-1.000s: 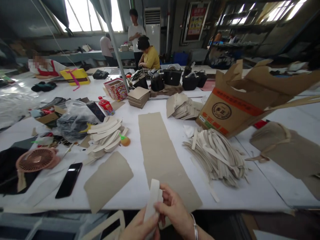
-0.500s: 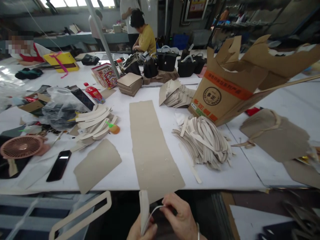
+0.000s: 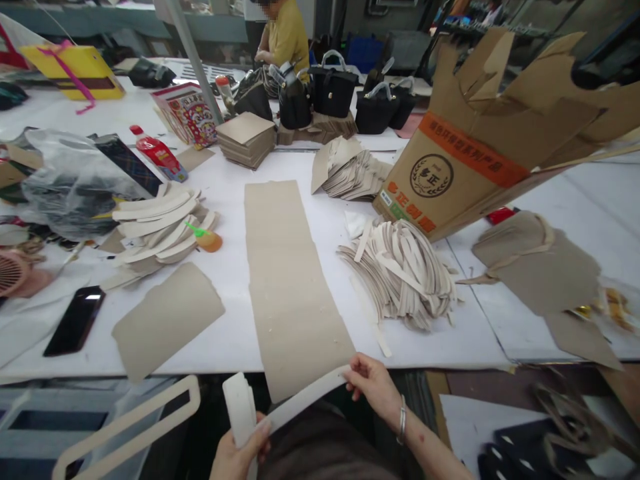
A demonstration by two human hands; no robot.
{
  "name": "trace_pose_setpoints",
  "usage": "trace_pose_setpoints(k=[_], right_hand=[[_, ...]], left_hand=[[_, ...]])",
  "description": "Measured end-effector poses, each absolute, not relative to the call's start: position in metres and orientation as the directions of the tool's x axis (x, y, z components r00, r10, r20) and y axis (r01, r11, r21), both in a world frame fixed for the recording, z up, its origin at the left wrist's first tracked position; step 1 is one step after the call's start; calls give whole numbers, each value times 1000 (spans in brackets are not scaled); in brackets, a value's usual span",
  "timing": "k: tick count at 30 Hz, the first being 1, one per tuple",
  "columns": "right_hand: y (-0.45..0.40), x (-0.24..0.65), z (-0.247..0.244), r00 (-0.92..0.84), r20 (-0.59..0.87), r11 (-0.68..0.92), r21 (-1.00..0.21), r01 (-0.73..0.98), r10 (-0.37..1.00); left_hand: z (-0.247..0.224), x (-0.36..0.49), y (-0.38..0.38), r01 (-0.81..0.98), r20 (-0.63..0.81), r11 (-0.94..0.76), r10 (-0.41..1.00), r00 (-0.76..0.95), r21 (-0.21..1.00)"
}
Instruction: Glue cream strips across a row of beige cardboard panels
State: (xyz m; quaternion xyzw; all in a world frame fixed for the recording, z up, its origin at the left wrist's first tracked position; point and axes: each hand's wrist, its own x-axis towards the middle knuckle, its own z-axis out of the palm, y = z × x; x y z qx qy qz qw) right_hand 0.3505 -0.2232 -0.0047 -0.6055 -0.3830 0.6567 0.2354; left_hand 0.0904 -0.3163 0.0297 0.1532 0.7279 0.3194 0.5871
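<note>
My left hand [image 3: 245, 448] grips a thick bundle of off-white strips [image 3: 239, 403] at the bottom of the view. From it a single pale strip [image 3: 310, 398] stretches up to the right. My right hand [image 3: 371, 387], a bracelet on its wrist, pinches the far end of this strip. Just beyond both hands lies a long beige sheet [image 3: 287, 287], its near end reaching past the table edge. To its right sits a tangled heap of similar strips [image 3: 407, 273].
A torn cardboard box [image 3: 450, 167] leans at the right. More curved strips [image 3: 160, 227], a small orange bottle [image 3: 207, 240], a phone [image 3: 75, 320] and a beige piece [image 3: 170, 317] lie left. Black handbags [image 3: 333, 90] stand behind, near a person in yellow [image 3: 287, 37].
My right hand has moved right and up, drawing the strip out straight from the bundle. My left hand has shifted left with the bundle. The view has tilted downward.
</note>
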Motion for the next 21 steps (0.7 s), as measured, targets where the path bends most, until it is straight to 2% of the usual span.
trace_pose_setpoints(k=[4,11,21], right_hand=[[-209,357,-18,-131,-610,-567,-782,261,781],[-186,362,-35,-91,-574,-465,-737,491,814],[-177,362,-43,-91,-628,-490,-682,543,773]], left_hand=[[14,98,-306,-209,-766,749,550,-331,628],[-14,98,-292,-158,-719,755,506,-477,636],[-29,98,-286,-126,-681,745,510,-526,655]])
